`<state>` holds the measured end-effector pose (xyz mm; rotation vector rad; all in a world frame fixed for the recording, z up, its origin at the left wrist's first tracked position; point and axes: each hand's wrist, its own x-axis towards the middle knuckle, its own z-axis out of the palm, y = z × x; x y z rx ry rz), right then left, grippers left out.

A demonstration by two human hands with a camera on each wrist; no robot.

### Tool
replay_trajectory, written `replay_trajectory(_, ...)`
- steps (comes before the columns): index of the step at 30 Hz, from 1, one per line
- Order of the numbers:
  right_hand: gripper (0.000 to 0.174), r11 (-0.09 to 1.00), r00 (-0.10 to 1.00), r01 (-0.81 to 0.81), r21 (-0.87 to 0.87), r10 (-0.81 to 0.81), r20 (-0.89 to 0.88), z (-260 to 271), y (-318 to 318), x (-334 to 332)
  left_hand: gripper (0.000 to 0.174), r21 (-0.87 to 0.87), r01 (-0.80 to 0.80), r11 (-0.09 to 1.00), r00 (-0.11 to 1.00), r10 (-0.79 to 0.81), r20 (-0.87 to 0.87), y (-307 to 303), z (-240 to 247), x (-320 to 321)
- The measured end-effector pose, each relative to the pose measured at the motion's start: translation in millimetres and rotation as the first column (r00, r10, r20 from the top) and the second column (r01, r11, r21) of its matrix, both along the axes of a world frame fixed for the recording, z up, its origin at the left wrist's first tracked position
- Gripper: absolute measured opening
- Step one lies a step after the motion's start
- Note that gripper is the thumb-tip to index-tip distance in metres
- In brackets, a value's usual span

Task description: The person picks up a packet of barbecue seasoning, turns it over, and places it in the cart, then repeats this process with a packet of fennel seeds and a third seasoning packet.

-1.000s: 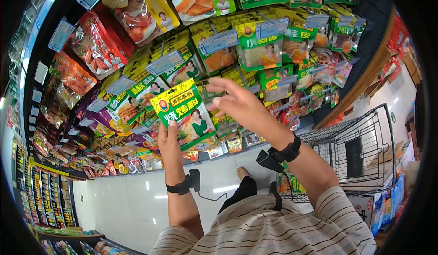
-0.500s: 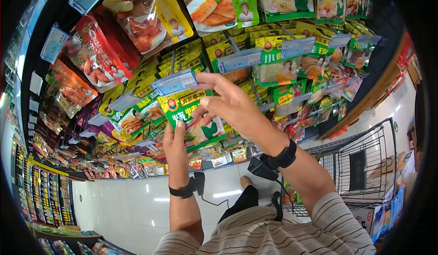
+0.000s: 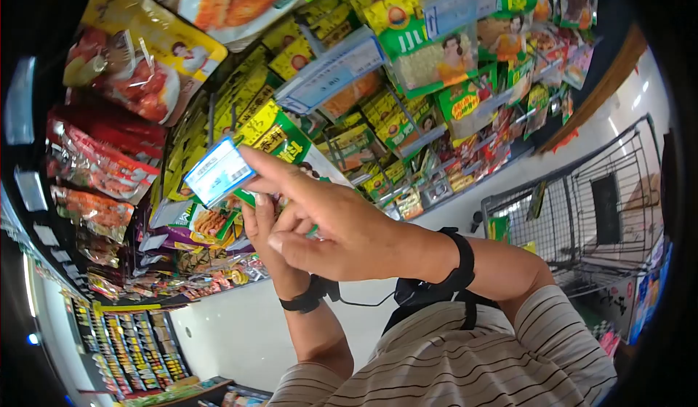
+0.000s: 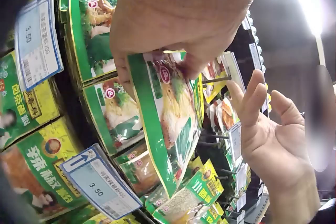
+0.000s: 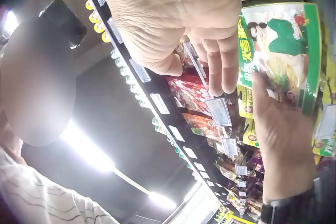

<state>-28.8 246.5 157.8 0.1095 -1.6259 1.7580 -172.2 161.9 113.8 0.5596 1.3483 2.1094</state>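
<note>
A green and yellow seasoning packet (image 4: 167,111) with a food picture is gripped by my left hand (image 3: 267,243), thumb on its front face. In the right wrist view the packet (image 5: 286,43) shows a person in green, and the left thumb lies along its lower part. My right hand (image 3: 331,225) is raised in front of the packet and covers much of it in the head view. Its extended forefinger meets the right edge of a blue-and-white price tag (image 3: 218,174). In the left wrist view the right hand (image 4: 275,142) has its fingers spread loosely.
Hanging racks carry rows of similar packets (image 3: 429,47), with price tags (image 3: 331,72) on prongs sticking out. Larger food pouches (image 3: 145,61) stand at upper left. To the right is a black wire shopping cart (image 3: 574,210). Pale floor (image 3: 225,334) lies below the shelving.
My right hand has moved left across the packet to the price tag. The left hand keeps its hold on the packet. The head view has come closer to the rack and turned.
</note>
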Motion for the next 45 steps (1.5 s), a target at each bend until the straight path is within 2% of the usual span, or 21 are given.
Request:
replay_trajectory(2, 0.083, 1.000, 0.997, 0.007, -0.014, -0.008, -0.073, -4.8, -1.2, -3.4, 0.036, -0.036, 0.012, 0.999, 1.000, -0.013, -0.012, 1.6, 6.3, 5.1)
replay_trajectory(4, 0.083, 1.000, 0.998, 0.014, 0.005, -0.014, -0.064, -5.5, -1.1, -4.5, 0.035, -0.075, 0.011, 0.997, 1.000, -0.013, -0.022, 4.7, 16.0, 11.9)
replay_trajectory(8, 0.088, 0.997, 0.981, 0.075, 0.007, -0.072, -0.183, -14.4, -6.6, -17.0, 0.034, -0.154, -0.048, 0.987, 0.998, 0.040, -0.049, -8.4, 14.0, 29.6)
replay_trajectory(10, 0.091, 0.999, 0.996, -0.030, -0.034, 0.027, -0.089, -9.2, -6.1, -10.6, 0.034, -0.184, -0.082, 0.979, 0.995, 0.070, -0.068, -12.5, 12.1, 38.4)
replay_trajectory(13, 0.092, 0.978, 0.969, 0.192, 0.081, -0.176, -0.175, -11.3, -14.0, -15.6, 0.034, -0.220, -0.124, 0.968, 0.989, 0.103, -0.106, -12.0, 11.9, 43.6)
replay_trajectory(15, 0.092, 0.948, 0.927, 0.308, 0.083, -0.279, -0.251, -12.7, -18.1, -23.3, 0.034, -0.238, -0.145, 0.960, 0.984, 0.116, -0.132, -9.0, 13.6, 43.6)
replay_trajectory(24, 0.089, 0.921, 0.904, 0.373, 0.112, -0.334, -0.266, -15.2, -14.2, -22.7, 0.034, -0.296, -0.209, 0.932, 0.966, 0.149, -0.212, 7.6, 15.5, 40.3)
replay_trajectory(30, 0.088, 0.974, 0.958, 0.219, 0.059, -0.204, -0.201, -20.6, -11.4, -16.7, 0.034, -0.307, -0.231, 0.923, 0.957, 0.159, -0.241, 14.7, 17.4, 38.1)
replay_trajectory(33, 0.092, 0.963, 0.954, 0.265, 0.042, -0.256, -0.157, -27.3, -16.8, -11.9, 0.035, -0.320, -0.246, 0.915, 0.950, 0.163, -0.265, 14.8, 18.6, 37.5)
replay_trajectory(36, 0.093, 0.979, 0.978, 0.199, 0.045, -0.196, -0.067, -34.9, -19.6, 1.8, 0.035, -0.355, -0.274, 0.894, 0.936, 0.164, -0.310, 22.0, 19.1, 29.6)
replay_trajectory(39, 0.089, 0.993, 0.994, 0.106, 0.057, -0.108, 0.034, -43.3, -23.6, 24.7, 0.035, -0.448, -0.371, 0.814, 0.885, 0.162, -0.437, 34.7, 16.6, 9.2)
replay_trajectory(41, 0.084, 0.998, 0.978, -0.002, 0.062, -0.011, 0.208, -47.1, -21.6, 50.9, 0.035, -0.471, -0.440, 0.764, 0.812, 0.115, -0.572, 35.7, 9.8, -12.1)
replay_trajectory(42, 0.074, 0.993, 0.985, 0.068, 0.093, -0.082, 0.152, -60.4, -28.1, 59.3, 0.045, -0.411, -0.457, 0.789, 0.722, 0.058, -0.690, 27.8, -0.6, -28.2)
replay_trajectory(43, 0.058, 0.993, 0.968, 0.078, 0.084, -0.096, 0.230, -69.1, -32.4, 69.1, 0.055, -0.343, -0.469, 0.814, 0.609, 0.016, -0.793, 20.2, -11.4, -44.4)
replay_trajectory(45, 0.040, 0.991, 0.940, 0.038, 0.125, -0.077, 0.331, -102.3, -40.9, 88.2, 0.068, -0.275, -0.377, 0.885, 0.669, 0.055, -0.741, 18.3, -13.7, -3.5)
